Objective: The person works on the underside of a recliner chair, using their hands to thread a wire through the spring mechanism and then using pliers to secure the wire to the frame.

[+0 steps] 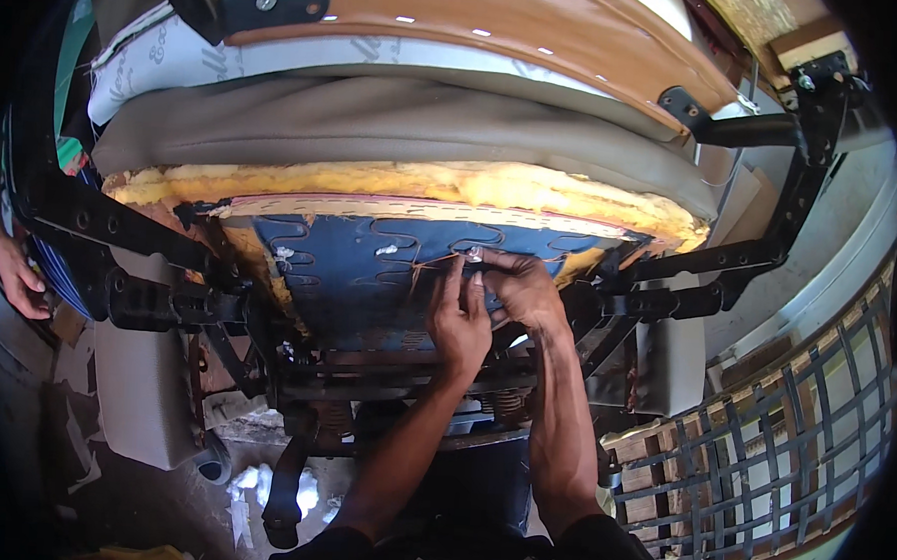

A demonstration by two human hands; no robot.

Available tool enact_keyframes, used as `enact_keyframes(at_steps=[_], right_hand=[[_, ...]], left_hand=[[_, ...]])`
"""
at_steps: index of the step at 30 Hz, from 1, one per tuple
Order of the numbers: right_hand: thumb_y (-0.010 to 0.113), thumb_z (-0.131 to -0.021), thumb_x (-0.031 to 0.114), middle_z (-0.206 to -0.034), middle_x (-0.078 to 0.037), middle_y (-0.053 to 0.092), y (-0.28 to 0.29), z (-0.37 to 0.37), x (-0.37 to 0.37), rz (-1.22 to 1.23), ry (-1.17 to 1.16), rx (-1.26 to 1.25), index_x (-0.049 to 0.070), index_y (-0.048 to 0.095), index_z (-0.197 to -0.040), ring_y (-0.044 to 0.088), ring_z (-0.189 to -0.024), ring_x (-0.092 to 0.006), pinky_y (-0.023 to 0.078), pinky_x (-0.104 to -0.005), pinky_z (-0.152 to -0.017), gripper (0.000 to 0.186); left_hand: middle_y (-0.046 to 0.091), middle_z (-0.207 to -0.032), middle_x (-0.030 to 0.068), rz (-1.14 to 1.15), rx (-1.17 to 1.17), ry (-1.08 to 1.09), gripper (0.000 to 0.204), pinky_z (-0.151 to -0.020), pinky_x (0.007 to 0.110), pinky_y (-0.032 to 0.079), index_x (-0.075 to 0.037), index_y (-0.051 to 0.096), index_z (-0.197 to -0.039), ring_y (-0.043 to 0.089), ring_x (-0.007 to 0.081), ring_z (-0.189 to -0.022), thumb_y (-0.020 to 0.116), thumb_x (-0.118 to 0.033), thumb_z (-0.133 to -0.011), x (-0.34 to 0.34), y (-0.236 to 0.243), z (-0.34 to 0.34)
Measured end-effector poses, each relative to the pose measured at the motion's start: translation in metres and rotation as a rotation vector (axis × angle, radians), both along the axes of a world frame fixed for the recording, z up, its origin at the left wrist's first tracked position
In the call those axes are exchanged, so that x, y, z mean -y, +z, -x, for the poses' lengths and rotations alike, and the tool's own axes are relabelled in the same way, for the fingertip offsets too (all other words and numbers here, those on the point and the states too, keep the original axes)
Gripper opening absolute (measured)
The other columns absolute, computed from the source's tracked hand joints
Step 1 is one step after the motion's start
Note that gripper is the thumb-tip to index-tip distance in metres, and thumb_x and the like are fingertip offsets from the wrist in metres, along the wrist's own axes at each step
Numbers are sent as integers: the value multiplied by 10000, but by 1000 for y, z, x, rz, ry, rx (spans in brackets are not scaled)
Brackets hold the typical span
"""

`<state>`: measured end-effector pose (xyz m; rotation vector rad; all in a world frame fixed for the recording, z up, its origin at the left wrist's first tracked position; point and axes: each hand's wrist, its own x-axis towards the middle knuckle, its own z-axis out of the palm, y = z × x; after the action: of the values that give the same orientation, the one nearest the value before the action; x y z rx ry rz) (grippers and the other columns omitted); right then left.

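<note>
Around the grip on both sides, big black metal frame (709, 276) with bolted, jointed arms. Right of the grip and nearer to the body, wooden lattice with woven dark straps (761, 454). Well beyond the grip, smooth brown leather-like panel (460, 25) with stapled edge; before it, wrinkled grey-brown cover (395, 128). Directly under the fingers, flat dark-blue sheet (338, 285); just beyond, uneven, rough band of yellow foam (483, 184). Lower left of the grip, grey textured pad (148, 397).

At the sheet, right hand (530, 299) with thumb and forefinger closely drawn together at small shiny piece (474, 253); cannot tell whether firmly pinched. Beside it, left hand (459, 331), forefinger stretched upward to thin orange-brown cord (431, 263); cannot tell whether held or only touched. Far left, well apart, another person's hand (18, 276). Just left of the fingertips, wavy, thin wire springs (400, 244), partly covered by both hands.
</note>
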<state>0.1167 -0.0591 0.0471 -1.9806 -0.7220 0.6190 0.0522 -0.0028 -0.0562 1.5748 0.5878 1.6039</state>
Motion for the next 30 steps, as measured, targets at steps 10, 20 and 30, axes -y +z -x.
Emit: enact_keyframes(at_steps=[10, 20, 30], right_hand=[[610, -865, 46, -809, 15, 647, -28, 8, 10, -324, 20, -138, 111, 652, -1391, 567, -623, -73, 522, -258, -514, 531], [600, -857, 104, -789, -15, 632, -6, 13, 12, -177, 20, -7, 81, 629, -1405, 596, -643, -114, 560, -277, -529, 549], [610, -807, 100, -632, 69, 472, -2, -9, 14, -161, 106, -338, 90, 561, -1465, 433, -516, -70, 540, -283, -546, 660]], left_hand=[[718, -864, 108, -135, 135, 188, 97, -720, 403, 516, -29, 762, -936, 648, 280, -788, 773, -34, -840, -13, 8, -20], [678, -913, 128, -174, 18, 169, 167, -824, 454, 507, -59, 744, -1060, 632, 354, -880, 721, -72, -895, -10, 5, -6], [709, -889, 34, -234, 28, 278, 143, -926, 449, 432, -137, 795, -1003, 662, 251, -875, 735, -123, -875, -19, -4, -16]])
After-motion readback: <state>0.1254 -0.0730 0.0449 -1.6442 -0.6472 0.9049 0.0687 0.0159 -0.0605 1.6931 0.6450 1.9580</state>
